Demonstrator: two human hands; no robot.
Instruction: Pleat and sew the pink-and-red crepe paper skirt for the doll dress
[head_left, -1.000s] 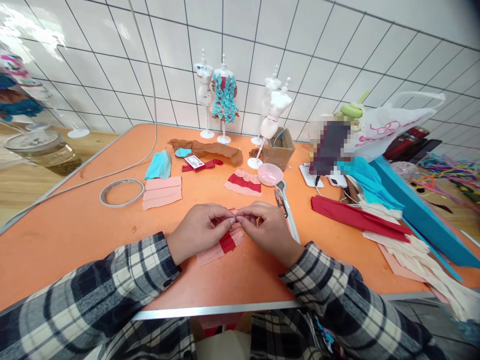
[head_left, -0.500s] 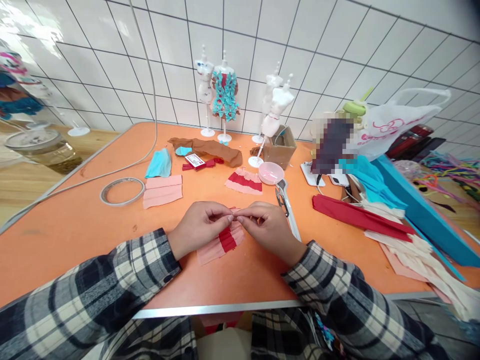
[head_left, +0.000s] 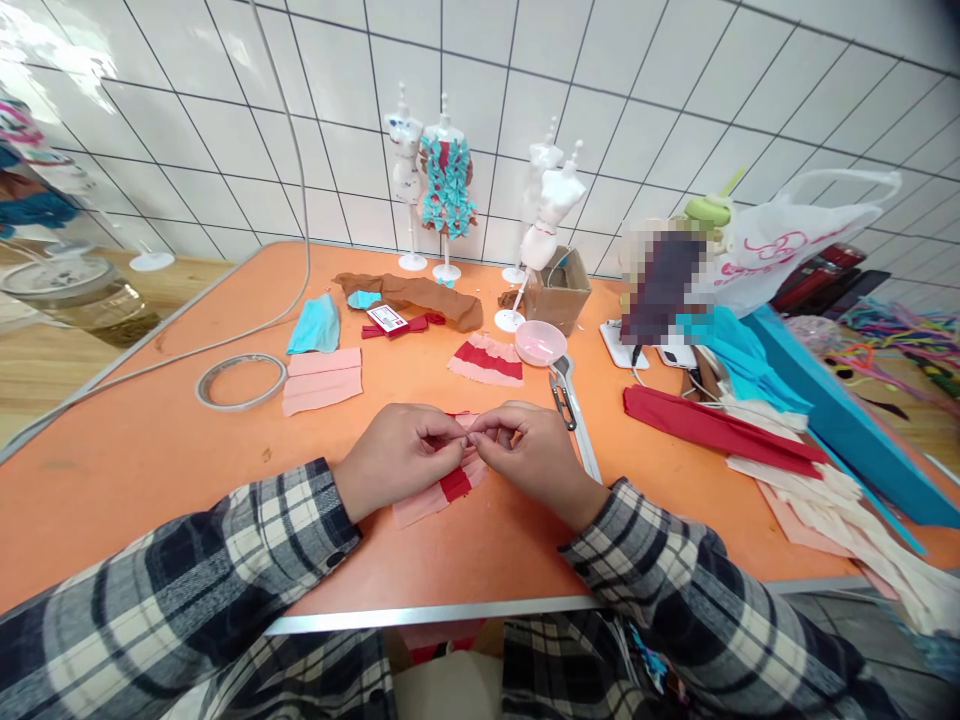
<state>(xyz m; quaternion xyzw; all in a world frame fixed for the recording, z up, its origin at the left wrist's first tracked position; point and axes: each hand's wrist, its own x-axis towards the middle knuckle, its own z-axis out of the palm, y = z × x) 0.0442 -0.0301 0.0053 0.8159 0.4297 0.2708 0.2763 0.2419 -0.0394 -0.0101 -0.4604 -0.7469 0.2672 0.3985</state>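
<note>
My left hand [head_left: 397, 455] and my right hand [head_left: 529, 450] meet fingertip to fingertip over a pleated pink and red paper piece [head_left: 442, 488] lying on the orange table [head_left: 150, 440]. Both hands pinch its upper edge, fingers curled and pressed together. The lower pink part of the piece sticks out below my left hand. A second pink and red pleated piece [head_left: 487, 360] lies a little farther back, beside a pink bowl [head_left: 540, 343].
Scissors [head_left: 571, 405] lie just right of my right hand. A tape ring [head_left: 241, 381], folded pink paper [head_left: 322, 379] and blue paper [head_left: 315, 325] lie at the left. Small dress forms [head_left: 446, 185] stand by the tiled wall. Red, cream and blue paper sheets [head_left: 750, 430] are piled at the right.
My hands stay pinched on the pleated piece with only slight finger movement. The view has shifted a little.
</note>
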